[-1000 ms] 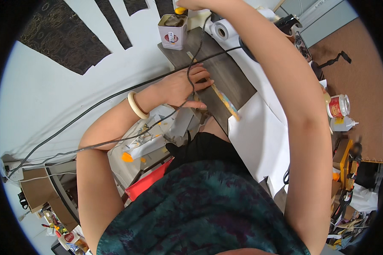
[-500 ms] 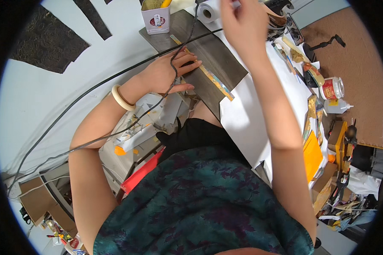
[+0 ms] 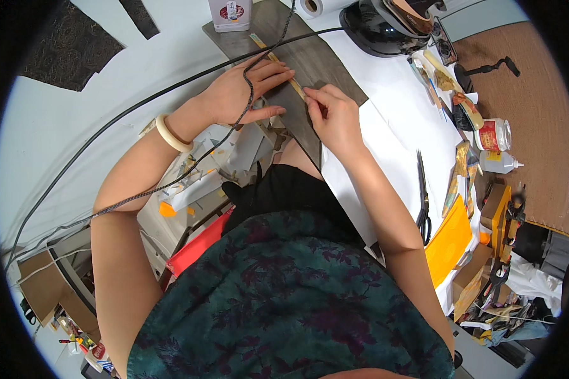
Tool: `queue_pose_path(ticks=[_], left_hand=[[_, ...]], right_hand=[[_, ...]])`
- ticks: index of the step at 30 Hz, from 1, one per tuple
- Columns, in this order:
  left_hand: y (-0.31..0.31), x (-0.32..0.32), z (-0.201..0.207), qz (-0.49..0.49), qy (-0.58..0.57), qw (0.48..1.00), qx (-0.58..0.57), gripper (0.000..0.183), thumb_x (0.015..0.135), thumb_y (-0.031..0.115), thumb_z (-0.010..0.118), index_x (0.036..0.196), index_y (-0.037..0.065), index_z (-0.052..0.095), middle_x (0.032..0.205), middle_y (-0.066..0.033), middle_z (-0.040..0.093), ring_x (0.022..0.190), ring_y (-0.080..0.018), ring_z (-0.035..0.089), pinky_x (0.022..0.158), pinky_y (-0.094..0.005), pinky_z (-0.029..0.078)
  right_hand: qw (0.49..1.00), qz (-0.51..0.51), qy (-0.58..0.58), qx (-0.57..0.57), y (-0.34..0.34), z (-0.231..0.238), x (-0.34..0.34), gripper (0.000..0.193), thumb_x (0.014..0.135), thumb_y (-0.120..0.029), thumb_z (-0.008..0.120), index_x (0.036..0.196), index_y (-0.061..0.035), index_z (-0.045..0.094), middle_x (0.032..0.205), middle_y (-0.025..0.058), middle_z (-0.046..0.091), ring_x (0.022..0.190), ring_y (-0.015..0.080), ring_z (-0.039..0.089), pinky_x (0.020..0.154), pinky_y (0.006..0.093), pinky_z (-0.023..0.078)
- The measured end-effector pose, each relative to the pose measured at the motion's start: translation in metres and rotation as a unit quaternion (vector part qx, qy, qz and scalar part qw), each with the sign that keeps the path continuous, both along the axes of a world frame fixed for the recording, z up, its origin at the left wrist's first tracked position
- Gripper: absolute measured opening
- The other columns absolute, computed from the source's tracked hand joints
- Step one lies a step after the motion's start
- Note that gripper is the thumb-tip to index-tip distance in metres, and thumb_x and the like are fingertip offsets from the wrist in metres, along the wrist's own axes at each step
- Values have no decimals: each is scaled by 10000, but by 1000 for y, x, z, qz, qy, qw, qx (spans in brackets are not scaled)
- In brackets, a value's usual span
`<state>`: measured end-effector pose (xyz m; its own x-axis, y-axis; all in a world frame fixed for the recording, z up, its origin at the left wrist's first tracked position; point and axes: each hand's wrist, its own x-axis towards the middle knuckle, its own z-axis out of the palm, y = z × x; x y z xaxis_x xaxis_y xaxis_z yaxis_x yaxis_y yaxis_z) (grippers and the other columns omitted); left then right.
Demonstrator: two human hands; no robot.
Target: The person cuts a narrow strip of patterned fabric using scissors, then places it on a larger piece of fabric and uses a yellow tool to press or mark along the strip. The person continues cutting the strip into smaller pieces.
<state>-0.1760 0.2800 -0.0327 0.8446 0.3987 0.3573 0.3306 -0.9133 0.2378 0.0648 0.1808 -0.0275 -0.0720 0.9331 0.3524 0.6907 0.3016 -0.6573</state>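
Note:
A narrow, yellowish patterned strip point(image 3: 298, 88) lies slantwise on a dark grey board point(image 3: 332, 66). My left hand point(image 3: 231, 98) rests flat across it, fingers stretched out, a pale bangle point(image 3: 172, 134) round the wrist. Close by on the right, my right hand point(image 3: 336, 120) pinches the strip between thumb and forefinger. The strip's near end does not show beyond that hand. A thin braided cord point(image 3: 251, 95) hangs in front of my left hand, and a thicker black cable point(image 3: 189, 93) crosses the view above my left forearm.
White paper point(image 3: 395, 126) lies right of the board, with black scissors point(image 3: 423, 196) and an orange-yellow sheet point(image 3: 449, 243) on that side. A white tin point(image 3: 232, 16), a paper roll point(image 3: 311, 6) and a glossy black object point(image 3: 382, 28) stand far off. A jar point(image 3: 493, 134) and bottle point(image 3: 498, 162) are at right.
My right hand has come down from the far edge to the strip and now pinches it. The left hand stays on the strip. The scissors have come into sight beside my right forearm.

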Motion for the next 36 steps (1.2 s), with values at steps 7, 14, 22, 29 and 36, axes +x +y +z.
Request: queue_pose_path(ticks=[7,14,22,29,36], left_hand=[[2,2,-5,12,3,1000,22,714,984,543,671,1485,39,601,1483,-155,615,1359,-370,590,1277,-491,357],[-5,5,-5,19,3,999,41,701,990,592,647,1470,81,634,1462,-175,616,1361,-352,592,1289,-511,325],[-18,10,4,25,35,999,26,774,917,632,718,1517,152,623,1517,-242,565,1463,-411,496,1271,-560,320],[-21,11,0,27,34,999,31,815,896,658,716,1562,205,589,1523,-262,547,1474,-427,476,1249,-564,337],[-23,10,4,33,43,998,24,818,921,725,653,1551,205,597,1542,-249,544,1488,-396,470,1259,-555,319]], right_hand=[[988,59,-138,27,-5,6,9,294,867,37,686,1148,17,770,972,142,656,884,334,698,788,431,584],[968,91,-232,44,-5,10,9,305,863,8,651,1154,56,730,1037,131,660,979,313,680,841,420,581],[963,72,-255,56,-9,7,8,354,868,2,644,1210,38,725,1058,132,657,963,313,669,835,418,580],[997,-6,-76,-5,-27,4,12,253,940,-44,737,1184,16,757,956,142,656,844,339,683,760,424,573],[981,45,-182,56,-35,7,21,288,876,22,702,1157,47,755,975,123,631,892,298,648,782,396,563]])
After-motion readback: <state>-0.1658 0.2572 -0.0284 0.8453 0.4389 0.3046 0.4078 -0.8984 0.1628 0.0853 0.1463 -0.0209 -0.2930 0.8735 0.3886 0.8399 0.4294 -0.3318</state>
